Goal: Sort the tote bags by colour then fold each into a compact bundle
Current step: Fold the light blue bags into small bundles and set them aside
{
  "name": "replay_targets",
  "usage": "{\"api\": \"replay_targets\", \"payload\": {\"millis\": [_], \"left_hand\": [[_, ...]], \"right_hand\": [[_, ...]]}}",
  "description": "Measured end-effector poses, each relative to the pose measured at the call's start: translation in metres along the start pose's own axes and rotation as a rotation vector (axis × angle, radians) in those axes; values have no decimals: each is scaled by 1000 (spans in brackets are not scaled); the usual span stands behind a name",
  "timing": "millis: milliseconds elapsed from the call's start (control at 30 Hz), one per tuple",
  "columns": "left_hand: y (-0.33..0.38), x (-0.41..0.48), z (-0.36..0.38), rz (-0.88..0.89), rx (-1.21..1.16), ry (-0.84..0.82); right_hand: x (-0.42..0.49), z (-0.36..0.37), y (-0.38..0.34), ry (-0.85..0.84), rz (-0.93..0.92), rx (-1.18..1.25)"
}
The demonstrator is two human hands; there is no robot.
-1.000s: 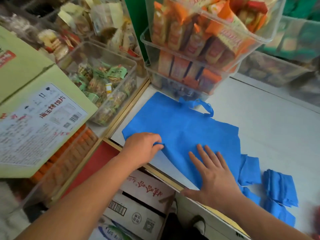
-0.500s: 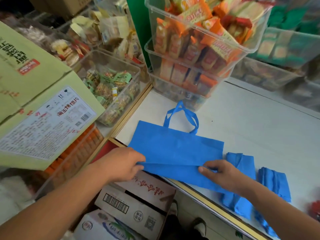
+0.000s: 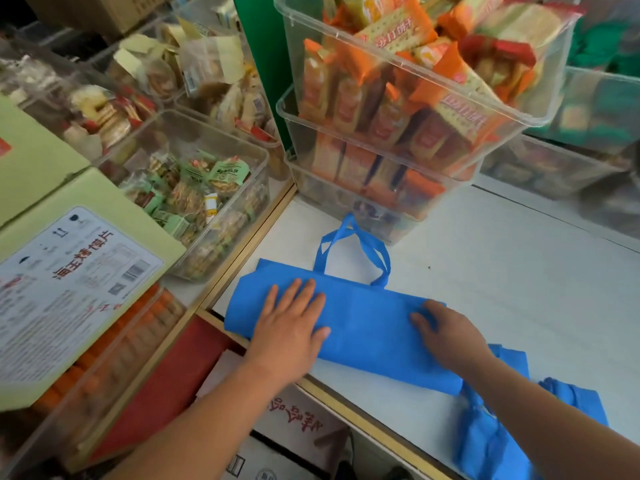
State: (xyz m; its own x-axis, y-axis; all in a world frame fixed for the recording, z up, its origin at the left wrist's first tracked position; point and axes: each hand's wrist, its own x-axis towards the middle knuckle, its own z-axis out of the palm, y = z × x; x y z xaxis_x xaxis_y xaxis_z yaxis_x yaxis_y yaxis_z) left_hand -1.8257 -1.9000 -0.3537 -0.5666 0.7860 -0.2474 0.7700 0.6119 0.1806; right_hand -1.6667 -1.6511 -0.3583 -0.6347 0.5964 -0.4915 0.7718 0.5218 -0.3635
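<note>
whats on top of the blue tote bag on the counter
The left hand and right hand rest on the blue tote bag. Whatever lies beneath their palms is covered.

- Single view: head-worn wide-angle camera, facing forward and steeply down onto the flat white counter [image 3: 502, 289].
- Close in: left hand [image 3: 291, 327] and right hand [image 3: 450, 337] enter from the bottom edge.
- Stacked clear plastic snack bins [image 3: 398, 140] at top.

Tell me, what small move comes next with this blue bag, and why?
Probably fold the blue loop handles back onto the blue fabric tote bag: it lies as a long strip under the left hand and right hand, yet they stick out.
</note>
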Motion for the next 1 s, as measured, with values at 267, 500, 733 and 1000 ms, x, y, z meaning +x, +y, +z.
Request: {"api": "replay_targets", "payload": {"millis": [267,500,733,1000], "left_hand": [[-18,12,61,-61,44,-128],[-26,32,74,-15,53,-86],[-23,35,73,-45,31,-200],[-47,51,62,-81,40,-52]], "right_hand": [[41,39,19,291,-154,-139],[68,51,28,455,-192,-68],[38,69,-23,423,-360,-342],[39,104,-18,256,-375,-411]]}}
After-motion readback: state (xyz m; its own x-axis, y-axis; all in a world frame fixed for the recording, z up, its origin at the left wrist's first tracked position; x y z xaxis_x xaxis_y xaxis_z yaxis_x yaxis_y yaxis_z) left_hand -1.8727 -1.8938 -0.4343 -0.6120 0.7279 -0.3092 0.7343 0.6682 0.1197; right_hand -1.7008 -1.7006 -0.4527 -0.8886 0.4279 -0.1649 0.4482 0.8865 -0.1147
